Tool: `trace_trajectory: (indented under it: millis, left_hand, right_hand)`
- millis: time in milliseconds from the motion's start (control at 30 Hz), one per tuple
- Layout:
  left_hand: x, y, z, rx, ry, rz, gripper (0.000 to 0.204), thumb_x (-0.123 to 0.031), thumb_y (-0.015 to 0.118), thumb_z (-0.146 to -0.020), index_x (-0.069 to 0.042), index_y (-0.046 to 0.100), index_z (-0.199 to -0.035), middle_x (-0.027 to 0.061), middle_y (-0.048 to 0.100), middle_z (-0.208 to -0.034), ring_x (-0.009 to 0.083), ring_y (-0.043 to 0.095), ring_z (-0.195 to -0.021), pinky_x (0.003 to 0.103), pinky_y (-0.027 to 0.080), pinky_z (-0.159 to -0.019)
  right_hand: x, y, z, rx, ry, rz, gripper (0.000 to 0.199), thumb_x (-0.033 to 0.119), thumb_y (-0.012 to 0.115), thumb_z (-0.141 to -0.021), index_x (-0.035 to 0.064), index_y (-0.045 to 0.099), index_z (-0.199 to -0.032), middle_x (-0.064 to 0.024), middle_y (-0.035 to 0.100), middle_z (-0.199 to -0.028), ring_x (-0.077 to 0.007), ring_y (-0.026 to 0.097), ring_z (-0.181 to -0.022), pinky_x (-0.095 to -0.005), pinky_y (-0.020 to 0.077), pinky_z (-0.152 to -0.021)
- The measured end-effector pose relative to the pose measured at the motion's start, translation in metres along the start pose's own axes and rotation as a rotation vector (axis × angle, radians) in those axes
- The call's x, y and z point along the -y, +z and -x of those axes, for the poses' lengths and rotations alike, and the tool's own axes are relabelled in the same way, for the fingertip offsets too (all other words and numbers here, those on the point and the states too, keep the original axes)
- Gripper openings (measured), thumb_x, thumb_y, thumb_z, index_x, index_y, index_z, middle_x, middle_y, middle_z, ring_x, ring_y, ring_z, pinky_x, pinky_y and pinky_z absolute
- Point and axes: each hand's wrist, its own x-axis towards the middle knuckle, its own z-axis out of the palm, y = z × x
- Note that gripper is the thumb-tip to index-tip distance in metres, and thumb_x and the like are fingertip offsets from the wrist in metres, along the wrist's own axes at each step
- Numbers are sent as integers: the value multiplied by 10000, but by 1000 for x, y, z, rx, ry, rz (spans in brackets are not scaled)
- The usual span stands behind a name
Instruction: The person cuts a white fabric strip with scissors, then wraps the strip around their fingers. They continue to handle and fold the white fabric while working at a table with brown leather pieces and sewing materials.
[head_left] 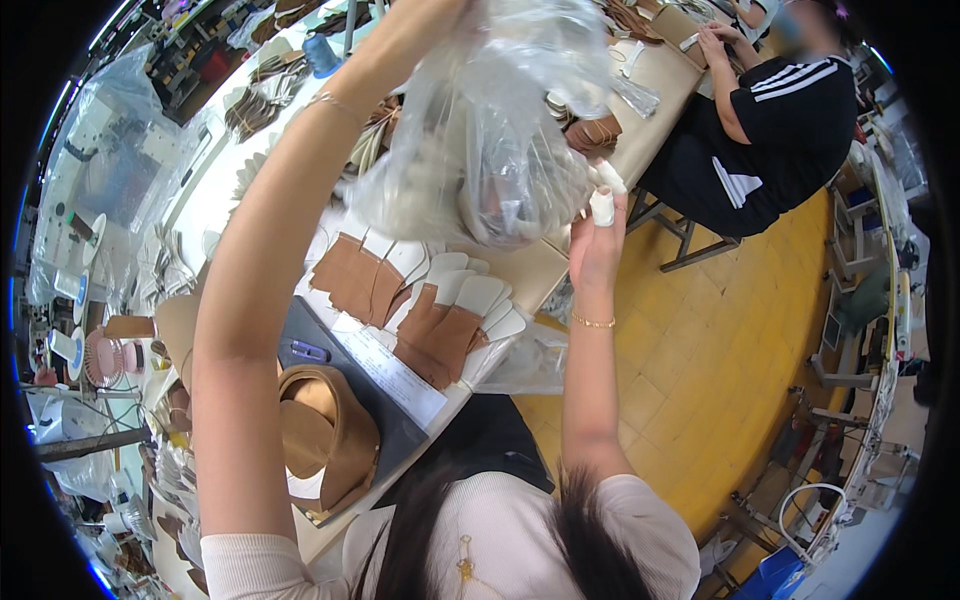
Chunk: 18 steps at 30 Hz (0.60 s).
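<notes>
Behind the clear plastic bag (pixel 480 130), the left hand is hidden.

There is one clear plastic bag (pixel 480 130), held up by two hands: one left hand (pixel 440 15), mostly hidden behind the bag, and one right hand (pixel 597 245). On the desk (pixel 400 420) lie two fanned stacks of brown and white cut pieces (pixel 365 275) (pixel 450 325); the single pieces overlap too much to count. There is one white paper sheet (pixel 390 375), one purple pen (pixel 310 351) and one tan leather strap roll (pixel 325 430). One other person (pixel 770 120) sits at the far desk. One blue thread cone (pixel 322 55) stands far back.
</notes>
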Motion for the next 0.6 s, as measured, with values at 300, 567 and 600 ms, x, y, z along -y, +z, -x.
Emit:
trace_trajectory:
  millis: [300, 567, 600]
  left_hand:
    - [-54, 95, 71, -126, -314, 157, 237, -192, 584, -839, 4, 577, -972, 200, 586, -928, 375, 581, -877, 471, 466, -778]
    - [-42, 116, 137, 320, -654, 289, 384, -281, 543, -840, 41, 620, -1034, 267, 554, -1106, 400, 563, -1003, 456, 445, -901]
    - [-39, 116, 131, 419, -683, 328, 442, -325, 521, -842, 41, 624, -1067, 283, 527, -1160, 399, 541, -1058, 452, 426, -934]
  right_hand:
    - [-32, -3, 30, 51, 118, 993, 469, 210, 669, -862, -1, 510, -1249, -161, 454, -1239, -289, 501, -1139, -349, 408, -986]
    - [-3, 32, 2, 139, -453, 1203, 475, 221, 624, -882, 3, 505, -1288, -235, 388, -1373, -432, 333, -1309, -476, 270, -1090]
    - [-5, 39, -10, 249, -531, 1358, 421, 226, 559, -918, -15, 522, -1260, -217, 363, -1422, -429, 294, -1345, -489, 245, -1102]
